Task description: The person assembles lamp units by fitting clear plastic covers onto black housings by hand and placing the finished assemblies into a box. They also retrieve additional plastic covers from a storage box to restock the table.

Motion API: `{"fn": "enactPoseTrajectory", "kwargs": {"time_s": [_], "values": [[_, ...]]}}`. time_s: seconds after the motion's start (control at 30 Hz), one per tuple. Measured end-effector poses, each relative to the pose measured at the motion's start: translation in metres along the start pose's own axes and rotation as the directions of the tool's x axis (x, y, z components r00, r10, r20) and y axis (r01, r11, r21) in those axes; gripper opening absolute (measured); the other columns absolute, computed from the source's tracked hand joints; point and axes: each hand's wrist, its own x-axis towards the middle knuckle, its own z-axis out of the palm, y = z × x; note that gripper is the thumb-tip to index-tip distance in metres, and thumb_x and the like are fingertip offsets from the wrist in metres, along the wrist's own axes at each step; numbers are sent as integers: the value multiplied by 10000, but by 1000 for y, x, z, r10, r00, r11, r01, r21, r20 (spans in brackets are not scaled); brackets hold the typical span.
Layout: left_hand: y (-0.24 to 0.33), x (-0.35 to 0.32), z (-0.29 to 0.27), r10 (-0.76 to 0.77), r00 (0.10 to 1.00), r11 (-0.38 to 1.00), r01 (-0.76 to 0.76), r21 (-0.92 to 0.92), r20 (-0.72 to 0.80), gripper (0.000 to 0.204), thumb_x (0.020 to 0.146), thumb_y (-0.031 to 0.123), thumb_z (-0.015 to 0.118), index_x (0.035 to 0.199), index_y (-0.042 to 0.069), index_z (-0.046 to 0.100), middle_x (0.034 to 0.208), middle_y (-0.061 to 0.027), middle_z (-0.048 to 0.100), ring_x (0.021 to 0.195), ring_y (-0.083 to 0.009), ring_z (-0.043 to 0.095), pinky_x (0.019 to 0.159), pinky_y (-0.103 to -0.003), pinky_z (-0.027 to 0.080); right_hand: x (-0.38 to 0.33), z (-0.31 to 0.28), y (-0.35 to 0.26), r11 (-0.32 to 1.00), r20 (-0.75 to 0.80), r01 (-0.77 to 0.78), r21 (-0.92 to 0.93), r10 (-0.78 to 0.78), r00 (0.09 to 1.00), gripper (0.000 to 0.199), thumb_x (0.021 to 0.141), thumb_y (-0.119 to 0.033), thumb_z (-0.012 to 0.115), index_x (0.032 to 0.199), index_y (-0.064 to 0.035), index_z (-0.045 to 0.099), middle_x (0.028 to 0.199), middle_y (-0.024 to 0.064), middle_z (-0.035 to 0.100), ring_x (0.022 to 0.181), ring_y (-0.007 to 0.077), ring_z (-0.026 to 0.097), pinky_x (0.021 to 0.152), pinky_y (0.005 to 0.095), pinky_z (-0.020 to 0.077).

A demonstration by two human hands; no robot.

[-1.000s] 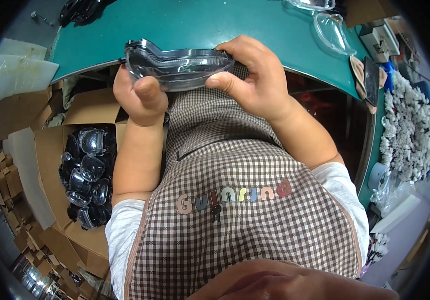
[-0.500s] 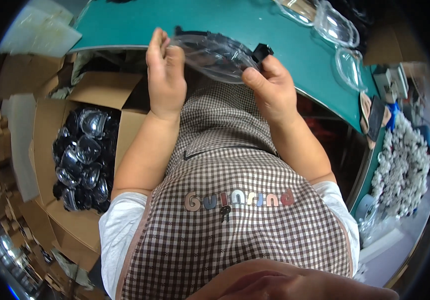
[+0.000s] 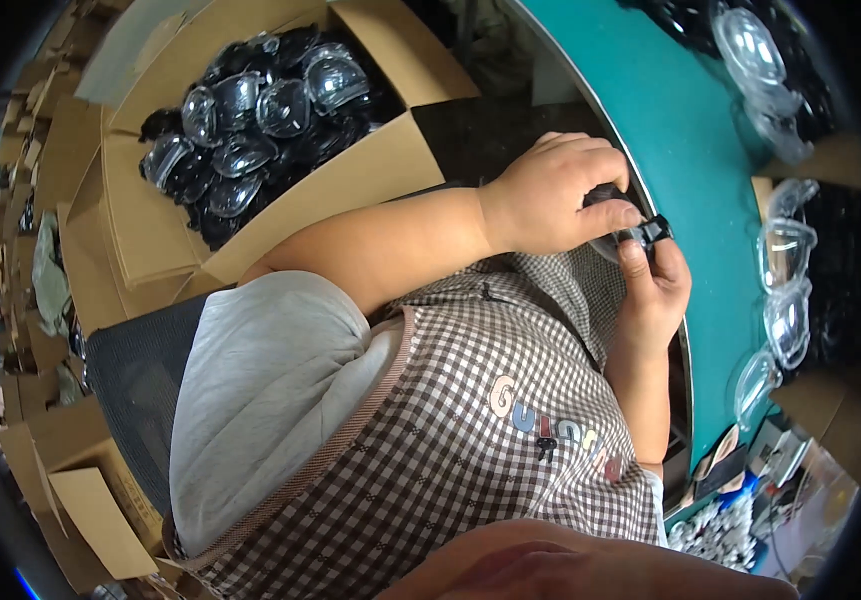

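My left hand (image 3: 550,195) and my right hand (image 3: 655,285) together grip one clear plastic goggle with a black clip (image 3: 640,233), held over my lap at the edge of the green table (image 3: 670,130). Most of the goggle is hidden under my left fingers; only the black clip and a bit of clear rim show. My checked apron (image 3: 470,420) fills the lower middle of the view.
An open cardboard box (image 3: 350,180) full of clear and dark goggles (image 3: 250,110) stands to my left. More clear goggles (image 3: 785,290) lie in a row on the table's far side. Flattened cartons (image 3: 70,480) are stacked at the left, small white parts (image 3: 720,530) at lower right.
My head has turned hard to the left, so the table swung to the right and the box came up top. The goggle, held out flat before, is now bunched close between both hands.
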Motion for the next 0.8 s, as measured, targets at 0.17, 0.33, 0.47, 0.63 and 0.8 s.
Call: {"fn": "enactPoseTrajectory", "kwargs": {"time_s": [0.17,0.33,0.47,0.63,0.8], "values": [[-19,-54,-17,-239,960,969,246,-30,148,475,864,430,729,1057,32,557,897,-129,608,865,-295,610,816,-400,484,5,0,33,968,256,-238,-75,250,934,205,954,-138,655,1069,32,660,916,-4,625,813,82,542,737,241,462],[-32,-112,-3,-559,763,772,622,-130,326,380,883,326,723,1074,32,575,933,-166,643,868,-292,640,768,-390,503,-18,2,81,896,308,-395,-203,441,843,170,945,-113,652,1048,21,672,838,-1,621,768,86,538,705,248,453],[-41,-119,3,-576,725,750,653,-110,377,327,890,293,709,1043,27,597,903,-165,650,845,-307,645,766,-392,502,-19,12,96,861,225,-433,-267,492,841,153,939,-123,664,992,17,696,758,-11,602,666,75,506,618,250,423],[-50,-125,4,-601,725,765,644,-21,337,321,901,304,689,1040,27,605,929,-185,662,869,-357,652,772,-421,507,-11,18,103,788,179,-534,-307,599,781,167,942,-148,673,972,13,704,734,-11,596,661,72,504,612,253,426],[-76,-110,-26,-522,833,849,529,14,184,346,913,314,686,1083,27,598,975,-177,662,882,-315,665,801,-398,517,-3,21,106,887,172,-425,-182,454,874,327,948,-138,665,1224,34,635,1130,110,678,1030,174,626,933,282,474]]}}
